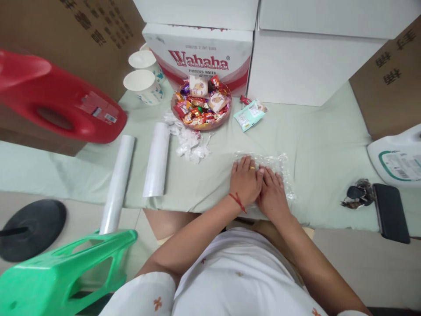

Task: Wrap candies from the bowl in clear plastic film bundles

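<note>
A clear, crinkled plastic sheet or bag (pixel 285 169) lies flat on the pale green tablecloth near the table's front edge. My left hand (pixel 246 180), with a ring and a red string bracelet, rests palm down on its left part, fingers stretched forward. Beside it, touching at the thumbs, my right hand (pixel 272 193) also lies flat on the plastic. Both hands hold nothing. What is under the palms is hidden.
Behind stand a bowl of wrapped sweets (pixel 200 105), a mint-green packet (pixel 250 115) and paper cups (pixel 144 86). White rolls (pixel 157 160) and crumpled plastic bags (pixel 192 142) lie left. A phone (pixel 391 212), keys (pixel 358 193) and a white jug (pixel 399 156) are right.
</note>
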{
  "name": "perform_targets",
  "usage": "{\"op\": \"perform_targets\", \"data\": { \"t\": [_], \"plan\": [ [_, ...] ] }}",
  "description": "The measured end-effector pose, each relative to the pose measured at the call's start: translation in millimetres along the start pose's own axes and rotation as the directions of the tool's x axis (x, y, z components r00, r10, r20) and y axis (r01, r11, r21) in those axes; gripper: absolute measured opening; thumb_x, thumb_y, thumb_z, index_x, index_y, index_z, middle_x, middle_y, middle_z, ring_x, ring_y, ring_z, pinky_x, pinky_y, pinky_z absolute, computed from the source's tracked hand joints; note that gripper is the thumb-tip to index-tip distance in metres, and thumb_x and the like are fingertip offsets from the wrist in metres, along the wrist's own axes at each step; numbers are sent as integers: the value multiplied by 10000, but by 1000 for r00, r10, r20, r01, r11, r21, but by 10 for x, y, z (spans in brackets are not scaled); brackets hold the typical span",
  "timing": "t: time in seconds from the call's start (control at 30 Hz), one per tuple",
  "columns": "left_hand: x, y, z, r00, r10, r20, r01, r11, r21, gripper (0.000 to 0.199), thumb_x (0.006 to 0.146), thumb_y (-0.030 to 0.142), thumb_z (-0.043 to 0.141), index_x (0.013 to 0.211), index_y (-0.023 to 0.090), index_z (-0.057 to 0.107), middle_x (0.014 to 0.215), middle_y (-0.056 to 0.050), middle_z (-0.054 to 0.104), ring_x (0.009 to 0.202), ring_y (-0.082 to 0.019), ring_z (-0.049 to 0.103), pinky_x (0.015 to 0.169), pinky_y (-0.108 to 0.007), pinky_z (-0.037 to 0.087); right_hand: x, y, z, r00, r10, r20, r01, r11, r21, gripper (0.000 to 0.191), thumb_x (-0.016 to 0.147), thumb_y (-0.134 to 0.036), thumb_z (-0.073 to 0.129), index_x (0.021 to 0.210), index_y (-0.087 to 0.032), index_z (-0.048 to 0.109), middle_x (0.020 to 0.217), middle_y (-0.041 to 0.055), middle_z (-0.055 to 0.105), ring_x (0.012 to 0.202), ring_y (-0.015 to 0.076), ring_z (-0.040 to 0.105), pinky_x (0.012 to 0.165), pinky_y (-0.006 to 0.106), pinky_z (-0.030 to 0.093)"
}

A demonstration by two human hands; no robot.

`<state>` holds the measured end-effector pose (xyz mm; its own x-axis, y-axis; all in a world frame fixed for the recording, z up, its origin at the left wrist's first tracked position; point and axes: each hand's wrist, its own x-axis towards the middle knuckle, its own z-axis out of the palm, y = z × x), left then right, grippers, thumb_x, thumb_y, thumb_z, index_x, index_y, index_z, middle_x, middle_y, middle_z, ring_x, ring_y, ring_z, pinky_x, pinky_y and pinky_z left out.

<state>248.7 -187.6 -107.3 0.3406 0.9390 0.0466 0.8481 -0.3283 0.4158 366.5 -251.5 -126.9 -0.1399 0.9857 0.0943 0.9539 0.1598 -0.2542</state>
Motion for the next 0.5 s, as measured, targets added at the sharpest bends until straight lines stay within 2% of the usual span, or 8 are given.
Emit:
{"op": "perform_targets", "data": {
  "t": [0.07,0.17,0.23,0.3,0.4,0.43,0.5],
  "plan": [
    [-40,-5,65,1000,8,25,-9,998,55,589,1100,404,292,1510,41,510,1640,-180,440,1556,-293,352,1299,-522,239,-71,14,-5,1000,-1,5,0,1000,30,561,1022,-220,468,1572,-109,454,1651,162,429,1555,335,346,1267,581,273],
    [-145,-13,94,998,27,65,-36,990,134,681,1088,486,285,1596,45,392,1709,-187,297,1607,-344,222,1298,-611,173,-198,122,-84,999,-14,35,9,991,130,511,1023,-235,470,1520,-131,531,1650,157,431,1546,338,360,1252,577,317],
    [-189,-20,99,995,29,90,-44,984,172,718,1075,533,294,1623,73,349,1731,-189,228,1618,-378,163,1271,-696,142,-244,268,-209,998,-22,51,9,968,250,467,1022,-284,491,1456,-149,597,1610,157,488,1502,330,429,1222,551,379],
    [-201,-27,110,993,27,113,-49,980,192,753,1064,581,285,1639,97,319,1742,-193,180,1623,-391,123,1235,-767,109,-201,442,-380,997,16,73,-42,926,376,385,1024,-345,505,1323,-187,689,1490,134,618,1386,300,558,1157,496,462],
    [-189,-31,127,990,22,139,-50,978,204,794,1049,633,275,1654,118,283,1747,-206,136,1626,-405,86,1197,-821,72,103,638,-621,980,169,110,-200,868,454,312,1025,-408,510,1129,-238,750,1168,79,775,1065,244,712,952,404,566],
    [-185,-30,129,989,21,144,-50,978,205,802,1045,644,278,1657,126,280,1747,-214,130,1625,-413,83,1189,-828,67,263,666,-668,976,189,105,-216,871,441,308,1021,-406,510,1119,-240,749,1113,73,779,999,235,714,895,383,569],
    [-182,-23,124,989,23,147,-53,977,204,806,1037,664,288,1658,150,288,1744,-228,130,1621,-429,82,1177,-839,63,630,662,-693,990,125,66,-141,920,366,296,1000,-370,520,1098,-218,755,1100,92,762,1049,251,676,903,373,540]
  ]
}}
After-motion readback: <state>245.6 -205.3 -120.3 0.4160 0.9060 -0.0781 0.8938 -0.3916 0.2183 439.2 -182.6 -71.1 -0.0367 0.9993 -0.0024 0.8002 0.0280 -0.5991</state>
